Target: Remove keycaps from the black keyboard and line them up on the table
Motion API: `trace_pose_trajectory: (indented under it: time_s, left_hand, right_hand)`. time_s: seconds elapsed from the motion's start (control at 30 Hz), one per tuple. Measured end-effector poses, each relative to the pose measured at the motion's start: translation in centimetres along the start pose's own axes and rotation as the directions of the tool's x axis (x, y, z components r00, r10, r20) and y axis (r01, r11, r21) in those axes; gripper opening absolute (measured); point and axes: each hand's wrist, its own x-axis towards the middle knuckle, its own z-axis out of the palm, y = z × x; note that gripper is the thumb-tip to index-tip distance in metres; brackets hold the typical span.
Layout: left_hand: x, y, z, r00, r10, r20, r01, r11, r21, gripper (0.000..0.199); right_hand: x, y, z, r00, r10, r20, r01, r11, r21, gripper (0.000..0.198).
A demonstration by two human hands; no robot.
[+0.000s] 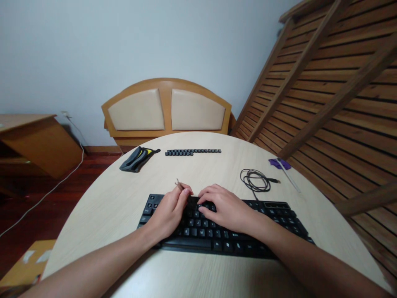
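A black keyboard [195, 243] lies on the round table in front of me, its top left corner showing bare key sockets. My left hand [172, 209] is closed over the upper left part of it, pinching a slim brownish tool [178, 184] whose thin forked end sticks up above the fingers. The tool's lower end is hidden by the hand, so its exact kind is unclear. Over the upper middle keys rests my right hand [221, 207], fingers bent and thumb apart from the index finger, with nothing visible in it. Behind the hands, black keycaps [180, 152] stand in two neat rows.
The keyboard's coiled cable [256, 181] lies behind it on the pale table [124, 231]. A purple cloth [281, 163] with a thin light stick [290, 177] is at the right edge. At back left sits a dark grey and yellow pouch [138, 160]. Wooden slats lean at right.
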Motion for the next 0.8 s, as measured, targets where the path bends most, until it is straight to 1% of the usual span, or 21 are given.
trace_pose_trajectory:
  time_s: [0.13,0.3,0.8]
  left_hand:
    - [-0.1,0.0,0.0,1.0,-0.004,-0.006,0.004,0.999,-0.032,0.032]
    - [-0.3,0.0,0.0,1.0,-0.025,-0.004,0.025,0.997,-0.067,0.032]
    - [-0.3,0.3,-0.1,1.0,-0.03,-0.002,0.03,0.997,-0.075,0.032]
  right_hand:
    - [-0.4,0.4,0.7,0.998,0.002,-0.068,0.003,0.998,0.068,0.011]
    - [-0.7,0.8,1.4,0.992,-0.036,-0.124,0.047,0.995,0.087,0.011]
    - [-0.8,0.4,1.3,0.99,-0.051,-0.132,0.058,0.997,0.052,0.012]
